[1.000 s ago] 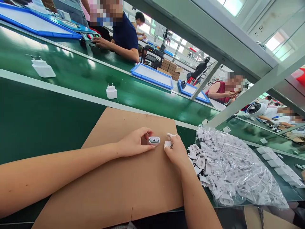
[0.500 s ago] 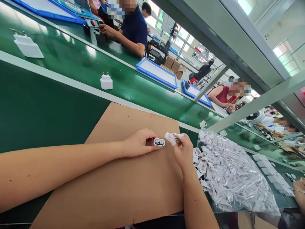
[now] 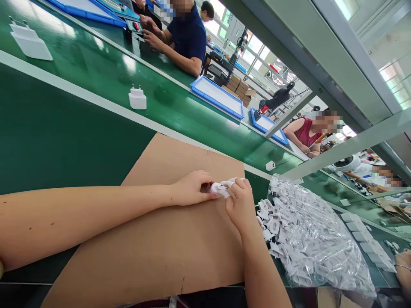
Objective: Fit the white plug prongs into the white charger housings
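Note:
My left hand (image 3: pixel 194 188) is closed around a white charger housing (image 3: pixel 213 188), mostly hidden by my fingers, held just above a brown cardboard sheet (image 3: pixel 180 239). White coverings sit on fingertips of my right hand (image 3: pixel 240 201). Its thumb and finger are pinched together right at the housing's end, touching it or nearly so. Whatever small piece is between them is hidden by the fingertips. To the right of this hand, a clear plastic bag (image 3: pixel 308 231) spills many small white plastic parts (image 3: pixel 271 224).
Beyond the cardboard runs a green conveyor belt (image 3: pixel 173 113) carrying white plug chargers (image 3: pixel 138 99). Rows of white housings (image 3: pixel 366 239) lie right of the bag. A slanted metal frame (image 3: pixel 349 145) crosses the right side. Blue-rimmed trays (image 3: pixel 218 96) and co-workers (image 3: pixel 188 38) are across the belt.
My right hand has moved left to meet the housing in my left hand. The housing's open end, with a circuit board showing inside, is now covered by the fingertips.

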`<state>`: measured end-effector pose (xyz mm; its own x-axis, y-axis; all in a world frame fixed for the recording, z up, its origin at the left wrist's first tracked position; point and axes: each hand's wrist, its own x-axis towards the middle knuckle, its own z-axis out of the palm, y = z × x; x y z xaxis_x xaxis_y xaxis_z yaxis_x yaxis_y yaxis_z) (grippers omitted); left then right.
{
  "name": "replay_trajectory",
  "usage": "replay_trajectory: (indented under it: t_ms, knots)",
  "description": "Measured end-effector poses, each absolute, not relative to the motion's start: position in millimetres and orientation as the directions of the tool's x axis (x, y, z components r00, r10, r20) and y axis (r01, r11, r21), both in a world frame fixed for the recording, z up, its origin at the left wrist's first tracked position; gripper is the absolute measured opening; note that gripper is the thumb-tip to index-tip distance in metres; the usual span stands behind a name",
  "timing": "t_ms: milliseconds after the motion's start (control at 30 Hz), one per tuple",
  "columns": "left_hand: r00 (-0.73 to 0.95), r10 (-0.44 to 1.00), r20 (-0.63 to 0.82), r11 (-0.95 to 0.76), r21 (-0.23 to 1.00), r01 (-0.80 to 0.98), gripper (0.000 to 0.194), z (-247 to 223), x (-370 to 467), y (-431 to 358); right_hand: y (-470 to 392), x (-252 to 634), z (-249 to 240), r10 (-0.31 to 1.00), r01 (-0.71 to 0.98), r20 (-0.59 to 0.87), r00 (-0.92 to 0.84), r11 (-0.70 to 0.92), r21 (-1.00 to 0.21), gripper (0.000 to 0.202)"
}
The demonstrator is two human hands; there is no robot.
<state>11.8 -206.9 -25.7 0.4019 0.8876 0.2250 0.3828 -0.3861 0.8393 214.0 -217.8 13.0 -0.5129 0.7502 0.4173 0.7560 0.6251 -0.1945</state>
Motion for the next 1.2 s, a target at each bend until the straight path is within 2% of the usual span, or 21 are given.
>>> replay_trajectory:
  t_ms: [367,500,667,800,900,1000,1100,1200]
  knots:
    - [0.417,0.882,0.221,-0.390,0.840,0.378,0.033,-27.0,12.0,-205.1,-218.4,213.9,11.9,0.731,0.805,0.457,-0.507,0.591,-0.053,0.021]
    - [0.386,0.906,0.174,-0.331,0.860,0.389,0.034,-22.6,12.4,-207.4,-213.7,216.6,12.8,0.728,0.811,0.442,-0.524,0.586,-0.003,0.020]
    - [0.439,0.897,0.051,-0.224,0.908,0.353,0.038,-18.5,11.2,-203.3,-211.9,219.7,13.8,0.746,0.816,0.405,-0.529,0.578,0.002,0.020]
    - [0.419,0.906,0.059,-0.229,0.901,0.368,0.040,-22.2,11.7,-200.6,-214.4,215.6,16.7,0.786,0.857,0.388,-0.482,0.514,0.024,0.019]
    - [0.387,0.919,0.074,-0.239,0.886,0.397,0.040,-25.0,13.0,-202.5,-217.9,213.2,14.3,0.832,0.885,0.347,-0.433,0.466,-0.012,0.016]
    - [0.381,0.916,0.124,-0.283,0.873,0.397,0.041,-27.3,15.6,-207.0,-223.1,212.1,4.9,0.876,0.899,0.310,-0.370,0.422,-0.118,0.018]
    - [0.417,0.890,0.186,-0.325,0.899,0.294,0.047,-30.0,19.1,-211.6,-225.6,212.6,-2.6,0.901,0.892,0.288,-0.325,0.393,-0.224,0.028]
    - [0.422,0.891,0.167,-0.311,0.902,0.299,0.050,-29.7,21.6,-210.4,-221.8,225.9,2.2,0.918,0.910,0.281,-0.279,0.346,-0.228,0.039]
